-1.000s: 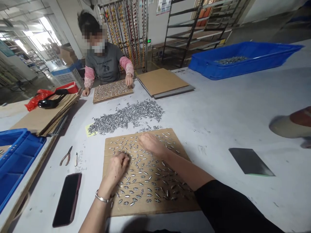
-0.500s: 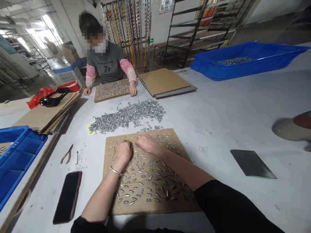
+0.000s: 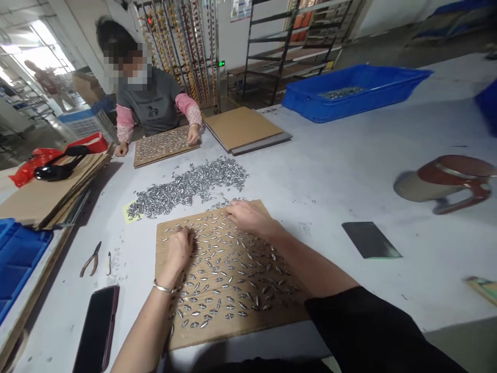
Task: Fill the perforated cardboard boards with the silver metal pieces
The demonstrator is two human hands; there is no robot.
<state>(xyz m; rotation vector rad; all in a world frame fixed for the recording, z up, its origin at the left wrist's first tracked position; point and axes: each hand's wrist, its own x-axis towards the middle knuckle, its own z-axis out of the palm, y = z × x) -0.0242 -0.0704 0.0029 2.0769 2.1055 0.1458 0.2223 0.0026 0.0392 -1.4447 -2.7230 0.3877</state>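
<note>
low in the frame a cardboard sheet (image 3: 240, 321) carries rows of small metal pieces (image 3: 233, 282), long axes mostly across the picture. the left hand (image 3: 179, 249) rests curled on them at centre left, fingers bunched narrow; whether it pinches one i cannot tell. the right hand (image 3: 248, 216) lies flat, fingers spread, at the sheet's upper edge, nearer the loose heap (image 3: 190, 185) just beyond

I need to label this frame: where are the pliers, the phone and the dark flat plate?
pliers (image 3: 90, 260), head view, on the handles.
phone (image 3: 94, 334), head view, middle of the screen.
dark flat plate (image 3: 370, 240), head view, its centre.
</note>
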